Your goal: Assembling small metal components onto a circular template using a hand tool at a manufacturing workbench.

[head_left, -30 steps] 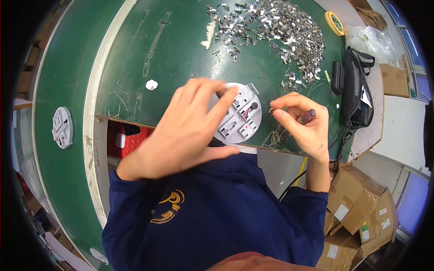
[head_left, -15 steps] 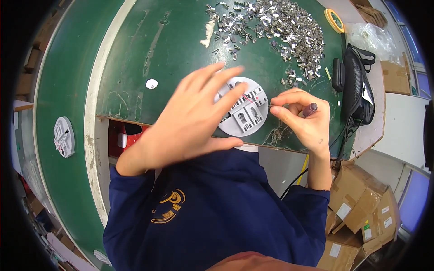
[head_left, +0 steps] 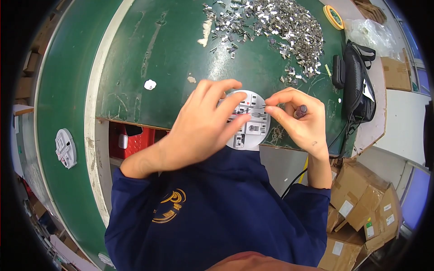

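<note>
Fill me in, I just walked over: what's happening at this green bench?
A person in a dark blue top is working on a round white disc-shaped part at the near edge of the green bench. The left hand lies over the disc, steadying it, while the right hand holds a thin tool against its face. A heap of small metal clips lies farther back.
</note>
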`<state>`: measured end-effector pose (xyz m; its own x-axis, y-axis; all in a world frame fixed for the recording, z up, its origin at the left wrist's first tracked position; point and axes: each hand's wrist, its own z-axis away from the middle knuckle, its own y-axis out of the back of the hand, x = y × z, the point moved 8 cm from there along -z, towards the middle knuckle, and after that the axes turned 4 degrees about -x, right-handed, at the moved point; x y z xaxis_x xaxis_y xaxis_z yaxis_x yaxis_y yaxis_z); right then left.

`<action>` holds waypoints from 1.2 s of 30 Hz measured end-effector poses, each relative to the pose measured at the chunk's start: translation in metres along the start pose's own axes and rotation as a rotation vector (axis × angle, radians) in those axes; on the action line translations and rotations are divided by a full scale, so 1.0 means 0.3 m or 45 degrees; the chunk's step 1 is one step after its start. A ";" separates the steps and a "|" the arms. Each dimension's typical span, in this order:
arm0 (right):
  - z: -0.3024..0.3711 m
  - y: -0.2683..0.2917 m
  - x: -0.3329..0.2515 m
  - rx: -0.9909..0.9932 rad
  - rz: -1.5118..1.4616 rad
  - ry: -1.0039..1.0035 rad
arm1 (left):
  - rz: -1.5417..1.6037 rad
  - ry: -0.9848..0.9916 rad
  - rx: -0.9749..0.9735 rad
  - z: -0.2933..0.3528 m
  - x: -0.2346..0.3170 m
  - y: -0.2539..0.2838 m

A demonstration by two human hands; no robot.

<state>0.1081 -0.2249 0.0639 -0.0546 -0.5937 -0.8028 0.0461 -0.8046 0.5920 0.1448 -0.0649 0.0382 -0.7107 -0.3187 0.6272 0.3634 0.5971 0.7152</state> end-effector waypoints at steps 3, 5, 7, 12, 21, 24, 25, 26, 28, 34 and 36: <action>-0.014 -0.008 -0.009 -0.055 0.029 0.004 | 0.360 -0.094 -0.063 -0.041 -0.045 -0.004; -0.021 -0.021 -0.019 -0.087 0.063 0.052 | 0.484 -0.036 -0.117 -0.051 -0.063 -0.019; -0.027 -0.026 -0.022 -0.103 0.080 0.075 | 0.548 -0.007 -0.145 -0.055 -0.069 -0.027; -0.040 -0.036 -0.011 -0.155 0.092 0.034 | 0.591 -0.018 -0.148 -0.052 -0.065 -0.030; -0.054 -0.037 -0.007 -0.153 0.092 0.042 | 0.605 -0.009 -0.141 -0.060 -0.083 -0.037; -0.058 -0.042 -0.008 -0.169 0.094 0.055 | 0.588 -0.034 -0.127 -0.060 -0.079 -0.033; -0.059 -0.045 -0.010 -0.179 0.091 0.070 | 0.583 -0.046 -0.129 -0.060 -0.078 -0.032; -0.059 -0.047 -0.013 -0.189 0.088 0.086 | 0.578 -0.058 -0.130 -0.061 -0.077 -0.031; -0.062 -0.048 -0.016 -0.208 0.082 0.077 | 0.595 -0.055 -0.130 -0.061 -0.086 -0.034; -0.074 -0.059 -0.017 -0.226 0.059 0.092 | 0.631 -0.067 -0.141 -0.066 -0.102 -0.037; -0.079 -0.062 -0.019 -0.230 0.060 0.090 | 0.637 -0.073 -0.146 -0.068 -0.107 -0.036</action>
<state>0.1314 -0.2064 0.0559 0.0217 -0.6239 -0.7812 0.2258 -0.7581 0.6118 0.1759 -0.0763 0.0167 -0.4637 0.0282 0.8855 0.7289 0.5803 0.3633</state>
